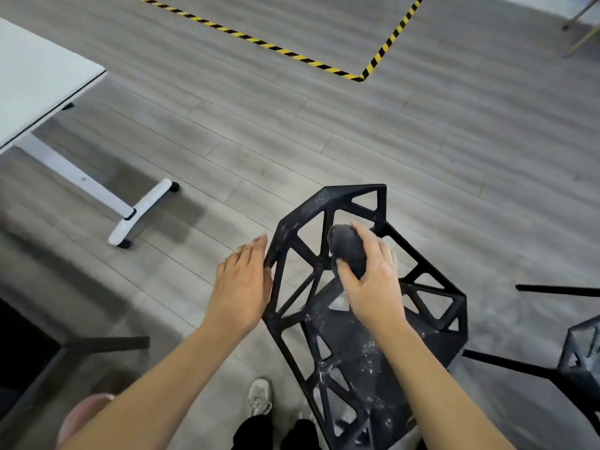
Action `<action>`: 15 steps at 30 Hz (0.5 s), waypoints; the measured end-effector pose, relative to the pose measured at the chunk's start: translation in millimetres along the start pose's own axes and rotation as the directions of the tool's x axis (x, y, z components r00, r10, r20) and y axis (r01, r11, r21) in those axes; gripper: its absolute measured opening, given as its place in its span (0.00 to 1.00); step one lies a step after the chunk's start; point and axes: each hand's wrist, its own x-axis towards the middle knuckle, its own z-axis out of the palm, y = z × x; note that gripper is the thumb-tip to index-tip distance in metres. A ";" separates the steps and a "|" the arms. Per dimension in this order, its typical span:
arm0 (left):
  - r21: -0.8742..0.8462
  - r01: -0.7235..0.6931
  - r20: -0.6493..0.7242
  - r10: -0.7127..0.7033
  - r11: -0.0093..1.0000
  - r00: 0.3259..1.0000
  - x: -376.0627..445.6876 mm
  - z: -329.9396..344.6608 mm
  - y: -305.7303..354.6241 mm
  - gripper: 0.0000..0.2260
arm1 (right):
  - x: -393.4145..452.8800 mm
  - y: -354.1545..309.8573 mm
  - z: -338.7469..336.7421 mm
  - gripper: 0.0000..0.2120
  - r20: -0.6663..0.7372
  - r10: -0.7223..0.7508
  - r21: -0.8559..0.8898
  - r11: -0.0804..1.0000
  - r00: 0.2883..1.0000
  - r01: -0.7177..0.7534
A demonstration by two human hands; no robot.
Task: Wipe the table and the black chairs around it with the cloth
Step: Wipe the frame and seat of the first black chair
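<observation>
Grey plank flooring fills most of what we see, crossed at the top by a line of yellow and black tape that turns a corner and runs back up to the right. At the upper left we see the corner of the white table, with its white leg and wheeled foot reaching out over the floor.

Below centre we look down on a black chair, its back an open lattice of angled struts, and its seat and struts flecked with pale specks. At the right edge we see part of a second black chair with its thin legs splayed across the floor. A dark piece of furniture sits at the lower left, too cut off for us to tell what it is.

Our left hand lies along the left edge of the chair back, fingers straight and pressed together, touching the frame there. Our right hand is over the middle of the chair back, fingers and thumb curled round the dark cloth, which is bunched into a ball and sits against the struts near the top of the lattice.

At the bottom we see dark trouser legs and a pale shoe on the floor beside the chair.
</observation>
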 end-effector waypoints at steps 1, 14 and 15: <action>-0.051 0.022 0.015 -0.021 0.998 1.000 7.6 4.8 -3.2 0.24 | 10.0 1.2 3.3 0.31 -0.011 -0.006 0.012 1.000 1.000 0.006; -0.001 -0.094 -0.194 0.092 0.996 0.977 -52.8 93.2 -13.6 0.27 | 63.4 112.3 -7.0 0.28 -0.036 0.168 -0.270 0.948 0.985 -0.172; 0.000 -0.108 -0.228 0.105 0.994 0.968 -64.0 104.5 -14.0 0.24 | 62.2 134.2 -10.4 0.28 0.001 0.223 -0.312 0.926 0.975 -0.211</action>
